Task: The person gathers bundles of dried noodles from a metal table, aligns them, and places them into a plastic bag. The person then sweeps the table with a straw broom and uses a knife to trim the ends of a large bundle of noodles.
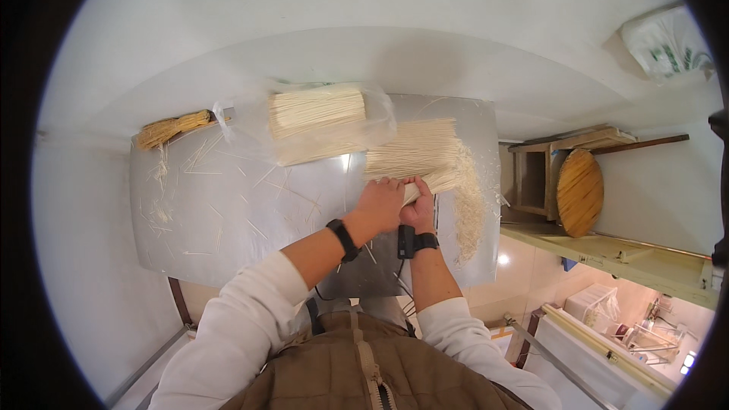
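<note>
A bundle of dried noodles (441, 180) lies in both my hands at the front edge of a larger noodle pile. My left hand (383, 205) is closed over its left end, knuckles up. Right beside it, my right hand (420, 209) grips the bundle with the thumb side up; its inner fingers are partly hidden. Just beyond my hands, the pile of straight noodles (411, 145) rests on a metal-topped table (267, 239). Farther left, more noodles (316, 117) sit in a clear plastic bag (379, 111).
Short broken noodle pieces (470, 210) form a heap along the table's right side. A straw hand brush (173, 128) lies at the far left corner, with loose strands nearby. A round wooden board (580, 193) leans against a wooden frame (538, 182) on the right. White walls border the table.
</note>
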`<move>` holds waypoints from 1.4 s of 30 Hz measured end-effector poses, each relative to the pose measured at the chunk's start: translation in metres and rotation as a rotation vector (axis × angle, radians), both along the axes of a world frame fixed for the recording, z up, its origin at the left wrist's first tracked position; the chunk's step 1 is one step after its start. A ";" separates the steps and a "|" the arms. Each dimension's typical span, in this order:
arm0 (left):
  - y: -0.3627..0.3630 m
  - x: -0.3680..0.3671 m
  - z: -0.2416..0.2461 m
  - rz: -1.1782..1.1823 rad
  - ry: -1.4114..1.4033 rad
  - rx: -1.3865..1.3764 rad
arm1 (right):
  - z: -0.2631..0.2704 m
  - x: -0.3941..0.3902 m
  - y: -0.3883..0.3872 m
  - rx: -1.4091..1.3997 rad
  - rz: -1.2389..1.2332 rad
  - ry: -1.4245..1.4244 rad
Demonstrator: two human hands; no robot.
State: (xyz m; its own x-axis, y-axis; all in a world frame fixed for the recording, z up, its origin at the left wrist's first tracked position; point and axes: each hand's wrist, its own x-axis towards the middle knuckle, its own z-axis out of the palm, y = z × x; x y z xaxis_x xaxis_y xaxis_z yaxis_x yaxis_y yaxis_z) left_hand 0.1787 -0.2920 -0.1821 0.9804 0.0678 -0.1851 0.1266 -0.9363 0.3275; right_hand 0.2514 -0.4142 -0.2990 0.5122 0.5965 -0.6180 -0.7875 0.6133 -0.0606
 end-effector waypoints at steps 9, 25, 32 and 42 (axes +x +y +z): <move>0.030 0.049 -0.047 -0.169 0.215 -0.359 | 0.028 -0.033 -0.042 -0.152 0.207 0.019; 0.008 -0.091 0.051 0.259 -0.484 -0.884 | 0.063 -0.118 -0.017 -1.049 0.471 -1.668; -0.016 -0.111 0.023 0.482 -0.542 -1.016 | -0.004 -0.117 -0.054 -1.146 0.846 -2.175; -0.011 -0.134 0.045 -0.324 -0.754 -0.490 | 0.119 -0.081 -0.080 -0.547 0.893 -0.742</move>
State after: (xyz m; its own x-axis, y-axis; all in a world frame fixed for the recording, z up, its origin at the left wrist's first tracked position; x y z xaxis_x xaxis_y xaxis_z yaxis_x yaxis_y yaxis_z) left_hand 0.0443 -0.3026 -0.1372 0.8107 -0.1451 0.5671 -0.5192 -0.6258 0.5821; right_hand 0.1708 -0.4947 -0.1796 0.3930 0.6697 -0.6301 -0.5797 -0.3514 -0.7352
